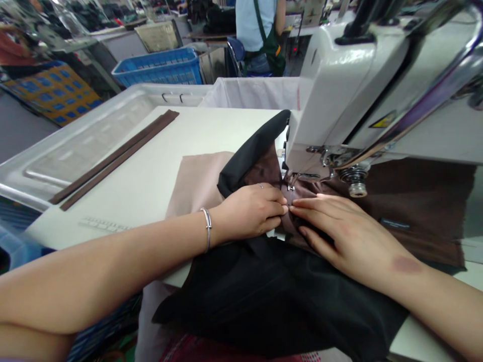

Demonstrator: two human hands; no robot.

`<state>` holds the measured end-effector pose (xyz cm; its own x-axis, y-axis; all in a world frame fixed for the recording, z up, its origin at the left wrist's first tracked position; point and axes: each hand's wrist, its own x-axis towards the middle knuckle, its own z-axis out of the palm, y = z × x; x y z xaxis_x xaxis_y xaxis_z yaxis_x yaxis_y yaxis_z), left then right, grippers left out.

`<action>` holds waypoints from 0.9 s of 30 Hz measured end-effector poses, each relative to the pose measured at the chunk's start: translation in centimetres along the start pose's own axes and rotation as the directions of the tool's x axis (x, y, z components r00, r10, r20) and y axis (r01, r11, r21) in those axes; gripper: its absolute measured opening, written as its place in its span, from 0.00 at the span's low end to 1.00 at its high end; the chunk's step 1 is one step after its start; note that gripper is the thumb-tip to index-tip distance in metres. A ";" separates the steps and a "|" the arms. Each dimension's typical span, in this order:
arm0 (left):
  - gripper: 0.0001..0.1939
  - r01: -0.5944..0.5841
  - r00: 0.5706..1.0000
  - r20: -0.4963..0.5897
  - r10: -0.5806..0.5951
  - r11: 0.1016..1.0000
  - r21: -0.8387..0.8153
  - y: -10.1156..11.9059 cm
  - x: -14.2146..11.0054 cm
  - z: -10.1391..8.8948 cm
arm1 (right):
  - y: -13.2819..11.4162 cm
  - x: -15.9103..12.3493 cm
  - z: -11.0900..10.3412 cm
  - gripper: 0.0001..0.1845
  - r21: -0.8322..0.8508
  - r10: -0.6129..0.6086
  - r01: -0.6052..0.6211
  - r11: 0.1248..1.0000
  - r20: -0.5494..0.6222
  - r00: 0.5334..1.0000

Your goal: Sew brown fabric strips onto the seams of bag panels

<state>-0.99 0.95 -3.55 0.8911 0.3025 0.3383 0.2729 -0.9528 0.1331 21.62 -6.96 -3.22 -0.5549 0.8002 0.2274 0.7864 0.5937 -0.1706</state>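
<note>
A dark garment piece lies under the sewing machine's presser foot [290, 187], its brown lining [264, 168] up by the needle and its black fabric [279, 291] spread toward me. My left hand [252, 208], with a ring and a silver bangle, is closed, its curled fingers gripping the brown lining just in front of the foot. Opposite it, my right hand [335, 221] lies flat on the lining with fingers stretched out and the thumb apart. The fingertips of both hands nearly meet at the seam. A folded black edge [252, 151] stands up left of the needle.
The white sewing machine head [332, 90] overhangs the right side. Two brown strips [116, 161] and a beige fabric piece [196, 181] lie on the white table [204, 125]. Beyond are a clear plastic tray [86, 136], a blue basket [158, 68] and a seated person [260, 30].
</note>
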 end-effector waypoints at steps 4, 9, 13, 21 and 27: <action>0.11 -0.007 1.000 0.001 0.007 1.000 -0.002 -0.6 0.4 0.1 | 0.5 0.3 0.0 0.19 -0.004 0.003 -0.003 1.000 0.000 1.000; 0.11 0.004 1.000 0.018 -0.004 1.000 0.003 -1.3 0.9 0.2 | 0.9 0.7 0.1 0.19 -0.009 0.001 -0.001 1.000 -0.028 1.000; 0.11 0.015 1.000 0.026 -0.015 1.000 0.014 -1.7 1.3 0.3 | 1.2 1.0 0.1 0.19 -0.006 0.012 -0.012 1.000 -0.025 1.000; 0.12 0.028 0.998 0.050 -0.027 1.000 -0.006 -2.0 1.4 0.3 | 1.7 1.1 0.3 0.18 0.031 0.005 -0.004 1.000 -0.051 0.999; 0.12 0.040 0.998 0.049 -0.040 0.999 -0.011 -1.9 1.4 0.2 | 1.7 1.1 0.1 0.18 0.037 0.022 -0.021 0.999 -0.046 0.999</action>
<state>-0.14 3.14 -3.53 0.8961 0.3385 0.2872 0.3046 -0.9395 0.1568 22.31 -5.08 -3.39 -0.5241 0.8086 0.2675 0.7870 0.5799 -0.2108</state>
